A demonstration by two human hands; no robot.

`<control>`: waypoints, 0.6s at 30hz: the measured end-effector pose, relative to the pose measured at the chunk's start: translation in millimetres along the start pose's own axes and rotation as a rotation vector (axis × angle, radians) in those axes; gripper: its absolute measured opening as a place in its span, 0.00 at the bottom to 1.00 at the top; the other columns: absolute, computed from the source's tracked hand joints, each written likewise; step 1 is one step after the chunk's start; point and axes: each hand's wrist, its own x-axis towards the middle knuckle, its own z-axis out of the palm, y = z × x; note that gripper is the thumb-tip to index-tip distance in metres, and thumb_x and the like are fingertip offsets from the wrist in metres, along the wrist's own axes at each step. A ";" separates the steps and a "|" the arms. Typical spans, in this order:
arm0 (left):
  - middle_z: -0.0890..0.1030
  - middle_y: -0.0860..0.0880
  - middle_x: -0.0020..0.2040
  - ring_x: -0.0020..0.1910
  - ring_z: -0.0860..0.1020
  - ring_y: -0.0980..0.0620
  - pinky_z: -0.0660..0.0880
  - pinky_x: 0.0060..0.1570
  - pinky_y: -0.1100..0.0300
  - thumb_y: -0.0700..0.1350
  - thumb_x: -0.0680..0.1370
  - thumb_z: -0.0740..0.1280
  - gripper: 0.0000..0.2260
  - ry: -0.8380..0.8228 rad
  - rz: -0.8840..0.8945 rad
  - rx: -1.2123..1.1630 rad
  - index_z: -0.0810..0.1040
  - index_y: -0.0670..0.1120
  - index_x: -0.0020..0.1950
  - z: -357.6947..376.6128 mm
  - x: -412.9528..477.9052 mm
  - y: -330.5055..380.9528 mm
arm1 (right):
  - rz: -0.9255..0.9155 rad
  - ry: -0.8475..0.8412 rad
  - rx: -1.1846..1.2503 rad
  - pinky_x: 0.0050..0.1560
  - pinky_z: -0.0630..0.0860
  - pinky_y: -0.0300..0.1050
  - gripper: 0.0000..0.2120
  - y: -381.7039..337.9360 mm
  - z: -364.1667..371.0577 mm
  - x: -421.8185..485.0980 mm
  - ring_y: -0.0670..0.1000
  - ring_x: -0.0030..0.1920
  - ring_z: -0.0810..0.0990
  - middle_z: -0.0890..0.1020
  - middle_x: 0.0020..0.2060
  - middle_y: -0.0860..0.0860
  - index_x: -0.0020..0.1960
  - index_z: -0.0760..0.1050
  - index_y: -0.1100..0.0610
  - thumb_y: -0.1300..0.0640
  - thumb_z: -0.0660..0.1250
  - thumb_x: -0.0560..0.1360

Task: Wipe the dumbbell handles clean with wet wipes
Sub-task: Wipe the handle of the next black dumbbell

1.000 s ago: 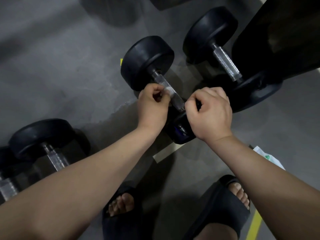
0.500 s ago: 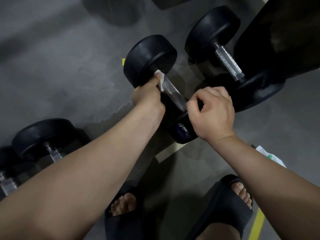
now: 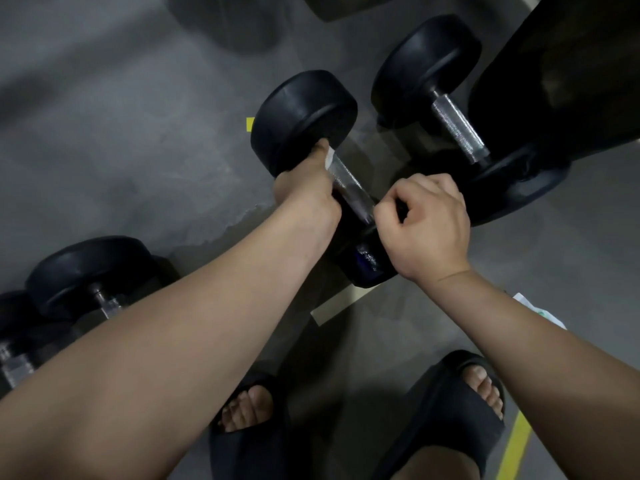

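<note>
Setting: grey floor (image 3: 104, 140) with three dumbbells lying on it. Viewed from above, with sandals (image 3: 460, 410) at 6 o'clock.
Work piece: dumbbell (image 3: 304, 123) mid-view, flat on the floor. Far head at 11 o'clock, near head at 5 o'clock.
Handle: handle (image 3: 349, 183) is bright ridged metal, bare between the two hands.
Wipe: wet wipe (image 3: 330, 157) shows only as a small white fold on the handle's far end, touching the far head.
Left hand: left hand (image 3: 304, 199) pinches the wipe against the handle, thumb stretched toward the head. The fingers go under the bar and are hidden.
Right hand: right hand (image 3: 429, 223) has its fingers curled tight, closed round the handle's near end just above the near head. It holds no wipe.
Why held so: judged that the right hand stops the round heads rolling, so the left can press hard without the bar turning away.
Why the wipe sits there: judged to be the end of a stroke, catching the corner where the bar meets the head.
Step in hand: wiping this handle. The patch under the right hand is likely not yet reached.
Neighbours: second dumbbell (image 3: 457, 128) at 2 o'clock and third dumbbell (image 3: 90, 271) at 8 o'clock, handles untouched by either hand. Cannot tell whether they are clean.
Supply: white packet (image 3: 540, 310) at 4 o'clock, partly behind the right forearm, presumably the wipes, near enough to reach.
Risk: the wipe may bunch up on the rough metal.
</note>
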 end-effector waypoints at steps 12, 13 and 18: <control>0.80 0.53 0.59 0.56 0.78 0.58 0.74 0.61 0.61 0.50 0.80 0.68 0.10 -0.041 0.637 0.185 0.82 0.52 0.61 -32.1 -19.2 -39.9 | -0.001 0.001 0.004 0.52 0.74 0.54 0.12 1.0 -1.0 0.8 0.52 0.47 0.73 0.76 0.33 0.44 0.33 0.73 0.52 0.50 0.61 0.73; 0.77 0.52 0.62 0.58 0.77 0.57 0.72 0.64 0.63 0.50 0.82 0.66 0.12 -0.052 0.726 0.271 0.81 0.51 0.64 -36.1 -14.6 -44.2 | 0.002 0.000 0.010 0.52 0.74 0.53 0.12 1.1 -1.3 1.1 0.51 0.47 0.73 0.76 0.33 0.44 0.33 0.73 0.52 0.49 0.61 0.73; 0.78 0.45 0.58 0.56 0.79 0.49 0.75 0.63 0.51 0.54 0.80 0.65 0.07 -0.198 0.783 0.251 0.75 0.54 0.55 -34.1 -21.4 -39.1 | -0.003 0.000 0.006 0.52 0.72 0.51 0.12 0.5 0.4 -0.5 0.51 0.47 0.73 0.76 0.33 0.44 0.33 0.73 0.52 0.49 0.61 0.73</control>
